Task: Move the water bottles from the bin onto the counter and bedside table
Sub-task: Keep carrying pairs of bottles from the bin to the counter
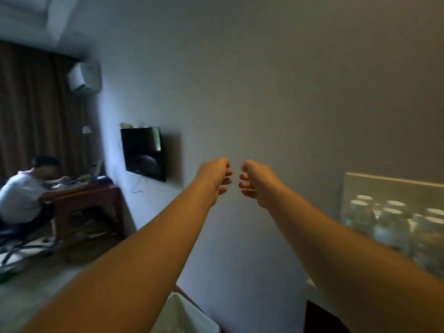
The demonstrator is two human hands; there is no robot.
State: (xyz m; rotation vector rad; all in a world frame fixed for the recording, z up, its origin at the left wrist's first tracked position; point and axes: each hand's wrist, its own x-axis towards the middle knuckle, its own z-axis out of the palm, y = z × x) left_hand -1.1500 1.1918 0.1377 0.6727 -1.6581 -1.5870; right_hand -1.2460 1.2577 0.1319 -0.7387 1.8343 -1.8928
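Both my arms stretch forward toward a bare wall. My left hand (pixel 216 175) and my right hand (pixel 255 181) hang in the air close together, fingers curled loosely inward and facing each other, with nothing in either. Several clear water bottles with white caps (pixel 394 224) stand in a group at the right edge, blurred, on a pale counter (pixel 317 294) in front of a mirror or glass panel. The rim of a white bin (pixel 189 316) shows at the bottom centre, under my left forearm; its inside is mostly hidden.
A black TV (pixel 144 152) hangs on the wall at centre left. Further left a person (pixel 21 195) sits on a chair at a dark wooden desk (pixel 89 200). Brown curtains and a wall air conditioner (pixel 84 79) are behind.
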